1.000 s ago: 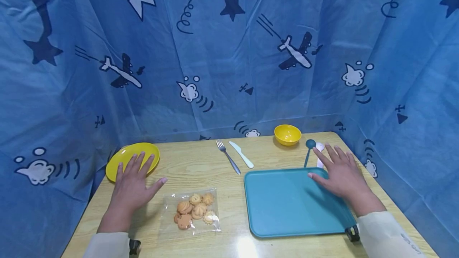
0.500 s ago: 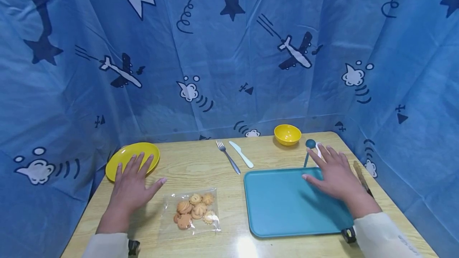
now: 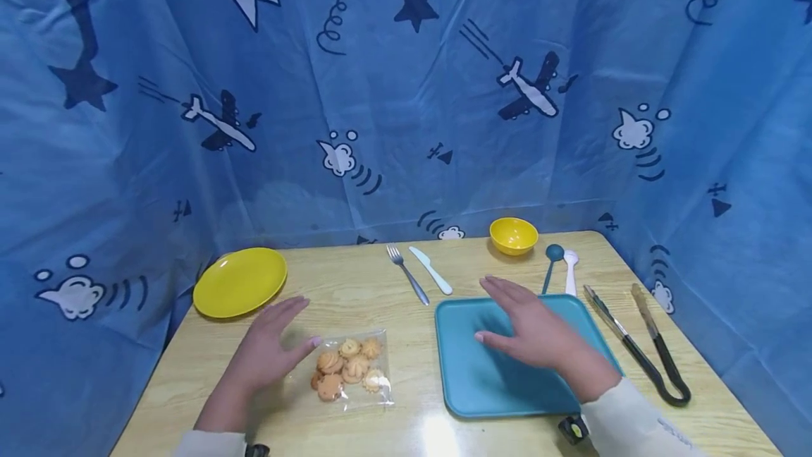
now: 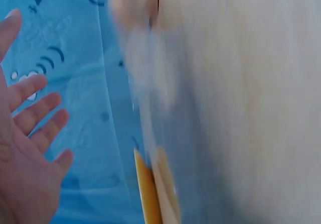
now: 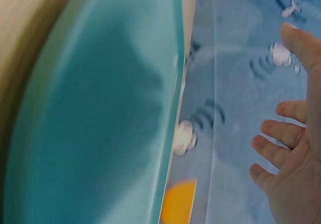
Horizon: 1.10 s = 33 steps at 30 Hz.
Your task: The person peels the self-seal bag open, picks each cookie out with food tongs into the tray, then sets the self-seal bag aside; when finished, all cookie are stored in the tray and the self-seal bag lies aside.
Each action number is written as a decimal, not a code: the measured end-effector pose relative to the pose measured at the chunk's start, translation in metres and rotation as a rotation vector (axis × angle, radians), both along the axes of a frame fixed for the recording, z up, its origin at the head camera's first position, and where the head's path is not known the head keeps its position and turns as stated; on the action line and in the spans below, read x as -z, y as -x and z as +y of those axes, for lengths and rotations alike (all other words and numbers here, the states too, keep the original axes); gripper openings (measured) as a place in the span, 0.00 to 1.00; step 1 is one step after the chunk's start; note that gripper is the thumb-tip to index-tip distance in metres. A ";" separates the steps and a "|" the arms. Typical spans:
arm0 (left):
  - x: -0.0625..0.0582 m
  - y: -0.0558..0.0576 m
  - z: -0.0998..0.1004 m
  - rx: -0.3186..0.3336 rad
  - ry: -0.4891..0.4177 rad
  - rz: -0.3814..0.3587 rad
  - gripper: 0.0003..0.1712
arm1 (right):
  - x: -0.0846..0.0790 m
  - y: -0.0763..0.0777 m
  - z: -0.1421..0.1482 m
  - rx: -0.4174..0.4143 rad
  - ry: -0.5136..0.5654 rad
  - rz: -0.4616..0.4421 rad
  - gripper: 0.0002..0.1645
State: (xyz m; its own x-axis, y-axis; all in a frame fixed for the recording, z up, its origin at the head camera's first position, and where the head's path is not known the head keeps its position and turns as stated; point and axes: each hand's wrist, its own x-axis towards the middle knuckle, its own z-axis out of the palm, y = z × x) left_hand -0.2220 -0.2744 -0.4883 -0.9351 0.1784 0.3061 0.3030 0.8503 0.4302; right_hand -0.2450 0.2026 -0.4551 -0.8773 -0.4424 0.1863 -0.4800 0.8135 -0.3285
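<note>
Black-handled tongs (image 3: 641, 358) uncovered at four o'clock; right hand (image 3: 531, 326) shifted toward nine o'clock over teal tray (image 3: 476, 395); left hand (image 3: 268, 350) brought near bagged cookies (image 3: 355, 370); both thumbs held apart from fingers

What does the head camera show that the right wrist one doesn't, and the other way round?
Only the head view shows the left hand, bag of cookies, fork, knife and tongs. Only the right wrist view shows the palm side of the right hand. Both show that hand, the teal tray and the patterned blue curtain.
</note>
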 end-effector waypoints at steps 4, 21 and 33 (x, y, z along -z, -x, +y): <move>0.006 -0.007 0.016 0.099 -0.124 -0.094 0.44 | -0.003 -0.008 -0.025 -0.069 0.006 -0.031 0.55; 0.029 -0.009 0.019 0.203 -0.269 -0.377 0.47 | 0.022 -0.026 -0.108 -0.288 0.012 -0.110 0.45; 0.044 -0.008 0.015 0.166 -0.246 -0.448 0.49 | 0.041 -0.037 -0.157 -0.357 -0.005 -0.023 0.30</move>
State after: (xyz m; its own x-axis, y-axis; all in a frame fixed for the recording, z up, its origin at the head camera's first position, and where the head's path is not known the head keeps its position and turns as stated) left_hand -0.2143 -0.2597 -0.5322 -0.9492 0.3080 -0.0651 0.1655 0.6642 0.7290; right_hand -0.2078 0.0455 -0.4958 -0.6710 -0.7227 0.1654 -0.7269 0.5974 -0.3388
